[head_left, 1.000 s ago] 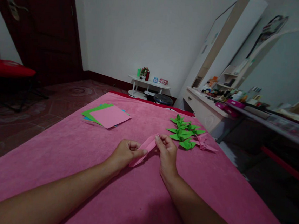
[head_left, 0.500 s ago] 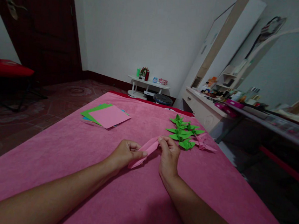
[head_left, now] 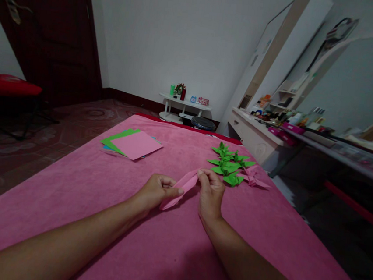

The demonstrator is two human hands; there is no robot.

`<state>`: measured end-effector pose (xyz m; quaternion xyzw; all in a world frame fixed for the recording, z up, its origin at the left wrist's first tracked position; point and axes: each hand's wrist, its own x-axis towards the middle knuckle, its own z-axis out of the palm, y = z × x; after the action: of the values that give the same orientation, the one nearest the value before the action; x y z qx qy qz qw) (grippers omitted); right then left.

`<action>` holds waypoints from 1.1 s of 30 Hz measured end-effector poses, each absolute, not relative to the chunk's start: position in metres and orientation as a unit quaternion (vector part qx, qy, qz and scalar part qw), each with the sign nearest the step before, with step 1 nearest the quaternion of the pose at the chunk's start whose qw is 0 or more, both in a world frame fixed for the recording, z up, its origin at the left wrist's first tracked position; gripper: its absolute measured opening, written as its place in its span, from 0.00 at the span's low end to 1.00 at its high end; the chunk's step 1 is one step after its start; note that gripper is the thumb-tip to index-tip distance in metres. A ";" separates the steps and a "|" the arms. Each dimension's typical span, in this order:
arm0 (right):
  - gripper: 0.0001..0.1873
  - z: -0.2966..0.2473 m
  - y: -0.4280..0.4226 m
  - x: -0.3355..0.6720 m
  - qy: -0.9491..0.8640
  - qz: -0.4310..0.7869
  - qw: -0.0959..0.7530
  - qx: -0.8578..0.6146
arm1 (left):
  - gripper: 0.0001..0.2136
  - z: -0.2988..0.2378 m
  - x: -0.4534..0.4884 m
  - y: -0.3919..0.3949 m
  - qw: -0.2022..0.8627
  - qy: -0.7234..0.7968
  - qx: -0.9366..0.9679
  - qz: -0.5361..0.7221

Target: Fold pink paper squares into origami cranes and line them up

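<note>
A narrow, folded piece of pink paper (head_left: 187,183) is stretched slantwise between my two hands, just above the pink cloth (head_left: 114,238). My left hand (head_left: 159,192) pinches its middle and lower part, thumb on top. At the upper right end, the thumb and fingers of my right hand (head_left: 211,191) grip the tip. Just beyond my right hand lie several green folded paper cranes (head_left: 227,163), with a pink paper crane (head_left: 254,176) beside them. To the far left rests a stack of square paper sheets, with a pink sheet (head_left: 136,145) over a green sheet (head_left: 113,142).
A low white shelf (head_left: 186,101) with small items stands against the back wall. On the right is a white dressing table (head_left: 256,133) crowded with bottles and boxes. A red-seated chair (head_left: 10,85) and a dark door (head_left: 51,34) are at the left.
Almost nothing differs. Both hands keep the same hold on the folded pink paper, and the view has shifted very slightly.
</note>
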<state>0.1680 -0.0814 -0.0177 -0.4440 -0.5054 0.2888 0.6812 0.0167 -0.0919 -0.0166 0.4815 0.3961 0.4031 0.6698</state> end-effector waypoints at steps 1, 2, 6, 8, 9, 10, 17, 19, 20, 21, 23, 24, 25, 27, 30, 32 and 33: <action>0.07 -0.018 -0.081 0.168 -0.508 0.289 0.680 -0.443 | 0.14 -0.016 0.017 -0.092 0.669 0.398 0.482 0.403; 0.07 -0.018 -0.082 0.168 -0.509 0.288 0.680 -0.442 | 0.14 -0.016 0.017 -0.092 0.669 0.398 0.482 0.403; 0.07 -0.016 -0.084 0.167 -0.511 0.285 0.681 -0.441 | 0.13 -0.016 0.016 -0.092 0.674 0.392 0.479 0.403; 0.07 -0.014 -0.084 0.166 -0.512 0.287 0.679 -0.442 | 0.13 -0.015 0.017 -0.092 0.674 0.392 0.478 0.405; 0.08 -0.014 -0.085 0.166 -0.511 0.289 0.678 -0.442 | 0.13 -0.015 0.017 -0.092 0.672 0.394 0.478 0.405; 0.10 -0.014 -0.084 0.166 -0.509 0.293 0.679 -0.441 | 0.13 -0.015 0.017 -0.092 0.671 0.398 0.478 0.403; 0.16 -0.022 -0.077 0.170 -0.458 0.338 0.691 -0.446 | 0.13 -0.018 0.017 -0.091 0.659 0.411 0.487 0.399; 0.15 -0.024 -0.078 0.169 -0.464 0.374 0.673 -0.438 | 0.13 -0.020 0.017 -0.091 0.658 0.410 0.488 0.399; 0.15 -0.024 -0.078 0.169 -0.474 0.391 0.661 -0.431 | 0.13 -0.020 0.017 -0.091 0.658 0.410 0.491 0.398; 0.14 -0.024 -0.079 0.167 -0.487 0.403 0.649 -0.423 | 0.13 -0.020 0.017 -0.091 0.657 0.410 0.494 0.396; 0.13 -0.023 -0.080 0.165 -0.505 0.409 0.637 -0.414 | 0.12 -0.020 0.017 -0.091 0.650 0.410 0.505 0.393; 0.14 -0.022 -0.081 0.164 -0.508 0.401 0.639 -0.416 | 0.12 -0.019 0.017 -0.091 0.647 0.411 0.509 0.391; 0.15 -0.022 -0.081 0.164 -0.507 0.391 0.642 -0.421 | 0.12 -0.019 0.017 -0.091 0.645 0.413 0.512 0.388; 0.15 -0.022 -0.080 0.164 -0.502 0.370 0.650 -0.433 | 0.12 -0.018 0.017 -0.091 0.643 0.418 0.512 0.386; 0.16 -0.023 -0.080 0.165 -0.508 0.342 0.652 -0.447 | 0.12 -0.017 0.017 -0.091 0.640 0.423 0.512 0.388; 0.17 -0.024 -0.080 0.167 -0.508 0.324 0.653 -0.459 | 0.12 -0.018 0.017 -0.091 0.638 0.424 0.513 0.386; 0.17 -0.025 -0.080 0.168 -0.507 0.317 0.653 -0.465 | 0.12 -0.018 0.017 -0.092 0.637 0.424 0.516 0.384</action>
<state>0.1679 -0.0796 -0.0245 -0.4650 -0.5066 0.3172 0.6531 0.0173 -0.0916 -0.0179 0.5163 0.4235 0.3843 0.6375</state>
